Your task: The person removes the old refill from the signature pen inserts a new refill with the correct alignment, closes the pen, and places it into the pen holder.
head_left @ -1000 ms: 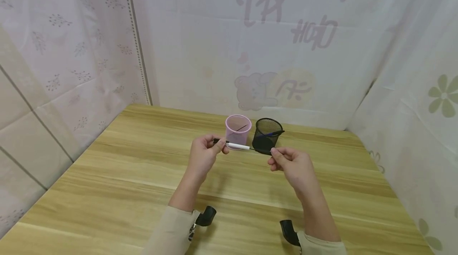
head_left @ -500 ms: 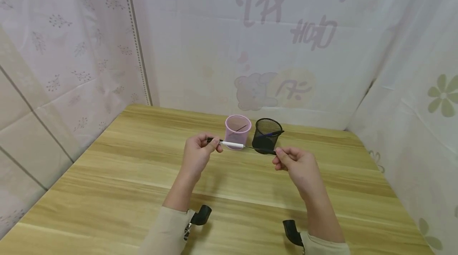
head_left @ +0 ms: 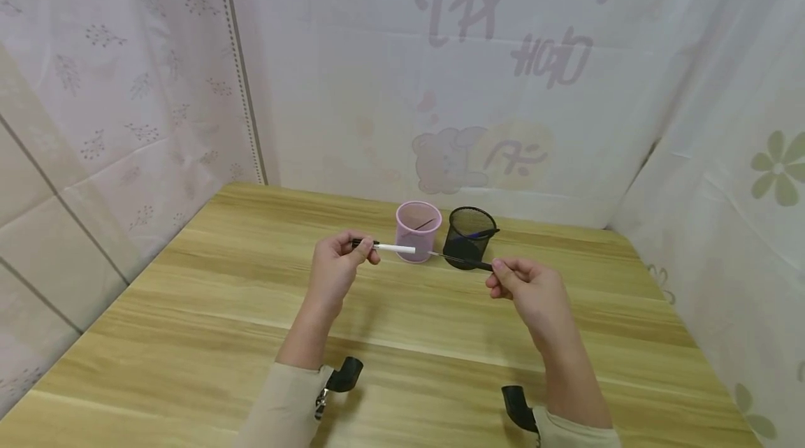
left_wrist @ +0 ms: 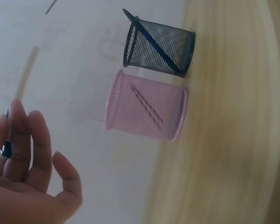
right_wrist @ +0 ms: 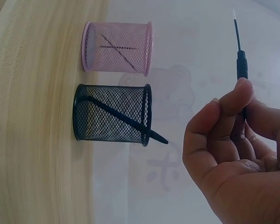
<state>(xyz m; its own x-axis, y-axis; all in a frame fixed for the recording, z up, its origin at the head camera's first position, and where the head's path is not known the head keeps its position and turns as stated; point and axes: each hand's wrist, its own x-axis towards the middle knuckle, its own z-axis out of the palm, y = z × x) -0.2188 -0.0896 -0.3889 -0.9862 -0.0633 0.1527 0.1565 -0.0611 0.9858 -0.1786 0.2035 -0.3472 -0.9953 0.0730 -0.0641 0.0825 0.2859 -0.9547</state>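
We see a white pen barrel (head_left: 397, 249) with a black end, and a black pen piece (right_wrist: 242, 65) with a pale tip. We notice a pink mesh cup (right_wrist: 130, 33) with slim dark sticks (right_wrist: 118, 47), and a black mesh cup (right_wrist: 98, 128) with a black and blue pen (head_left: 483, 233). Our table (head_left: 251, 273) is yellow-brown, streaked with wood grain; we find the sleeves (head_left: 279, 402) beige, and pale cloth (head_left: 352, 98) printed with grey sprigs (head_left: 143, 133), mauve lettering (head_left: 468, 4) and green flowers (head_left: 780, 168).

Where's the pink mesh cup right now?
Head view: the pink mesh cup stands near mid-frame, toward the back of the table, just left of the black mesh cup, partly behind the white pen barrel in the left hand.
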